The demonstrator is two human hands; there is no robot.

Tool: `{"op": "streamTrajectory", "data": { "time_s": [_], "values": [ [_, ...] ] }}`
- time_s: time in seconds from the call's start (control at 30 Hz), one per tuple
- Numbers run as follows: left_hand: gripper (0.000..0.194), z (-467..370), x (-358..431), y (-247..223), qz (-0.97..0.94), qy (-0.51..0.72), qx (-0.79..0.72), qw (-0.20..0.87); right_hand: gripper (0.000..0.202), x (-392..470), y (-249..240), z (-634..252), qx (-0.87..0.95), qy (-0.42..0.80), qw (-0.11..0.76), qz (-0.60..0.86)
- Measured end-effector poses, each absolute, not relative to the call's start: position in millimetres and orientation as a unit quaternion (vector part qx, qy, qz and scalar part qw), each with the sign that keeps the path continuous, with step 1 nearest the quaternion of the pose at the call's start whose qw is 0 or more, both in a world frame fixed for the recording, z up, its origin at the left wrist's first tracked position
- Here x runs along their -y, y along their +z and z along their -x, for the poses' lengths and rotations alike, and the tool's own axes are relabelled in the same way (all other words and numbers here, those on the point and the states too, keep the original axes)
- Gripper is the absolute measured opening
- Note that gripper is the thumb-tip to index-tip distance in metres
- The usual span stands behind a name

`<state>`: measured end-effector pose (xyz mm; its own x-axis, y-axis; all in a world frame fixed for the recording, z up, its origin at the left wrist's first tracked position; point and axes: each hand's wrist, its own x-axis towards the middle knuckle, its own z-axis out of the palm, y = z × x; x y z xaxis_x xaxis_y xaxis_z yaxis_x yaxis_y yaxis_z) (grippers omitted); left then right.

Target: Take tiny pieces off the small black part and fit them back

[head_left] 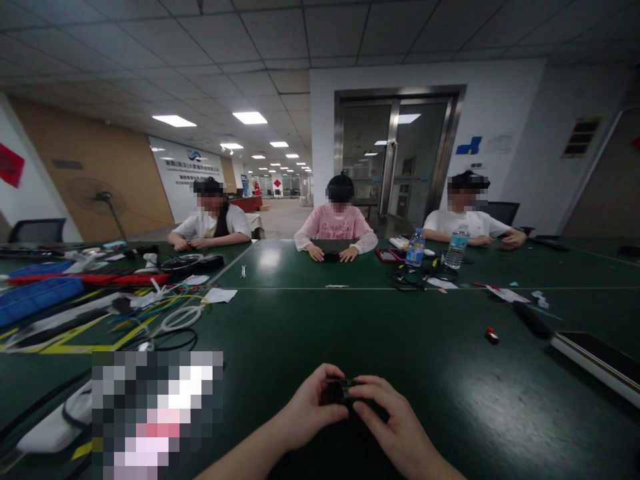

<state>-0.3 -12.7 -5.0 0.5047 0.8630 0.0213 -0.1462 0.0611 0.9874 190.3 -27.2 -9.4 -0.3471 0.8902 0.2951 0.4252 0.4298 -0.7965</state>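
A small black object (pixel 342 392) is held between both hands, low in the middle of the view, over the green table (pixel 300 333). Its kind cannot be made out, since fingers cover much of it. My left hand (pixel 316 408) grips its left side, thumb in front and fingers behind. From the right, my right hand (pixel 384 408) closes on the same object with thumb and fingers. Both hands are close together near the table's front part.
On the left lie tangled cables (pixel 183 319), a blue tray (pixel 43 299) and a white power strip (pixel 60 420). Two water bottles (pixel 415 248) stand at the far right. A small red item (pixel 492 335) and a phone-like slab (pixel 597 363) lie right. Three people sit across the table.
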Motion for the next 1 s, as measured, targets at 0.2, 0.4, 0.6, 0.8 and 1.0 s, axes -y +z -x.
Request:
{"op": "streamTrajectory", "data": {
  "time_s": [0.2, 0.4, 0.6, 0.8, 1.0],
  "values": [
    [0.044, 1.4, 11.5, -7.8, -0.564, 0.385, -0.314, 0.660, 0.020, 27.9, -8.0, -188.2, 0.760, 0.307, 0.380, 0.429],
    [0.049, 2.4, 9.5, -13.5, -0.542, 0.396, -0.290, 0.681, 0.019, 28.0, -7.0, -188.3, 0.752, 0.301, 0.404, 0.425],
    [0.045, 2.5, 11.2, -9.4, -0.548, 0.387, -0.308, 0.675, 0.015, 28.3, -7.4, -188.5, 0.737, 0.312, 0.400, 0.446],
    [0.044, 4.3, 10.7, -11.4, -0.552, 0.386, -0.296, 0.678, 0.013, 29.2, -3.2, -188.5, 0.745, 0.312, 0.390, 0.442],
    [0.043, 4.2, 9.9, -13.7, -0.557, 0.392, -0.296, 0.670, 0.014, 29.0, -3.0, -187.9, 0.750, 0.311, 0.392, 0.432]
  ]
}}
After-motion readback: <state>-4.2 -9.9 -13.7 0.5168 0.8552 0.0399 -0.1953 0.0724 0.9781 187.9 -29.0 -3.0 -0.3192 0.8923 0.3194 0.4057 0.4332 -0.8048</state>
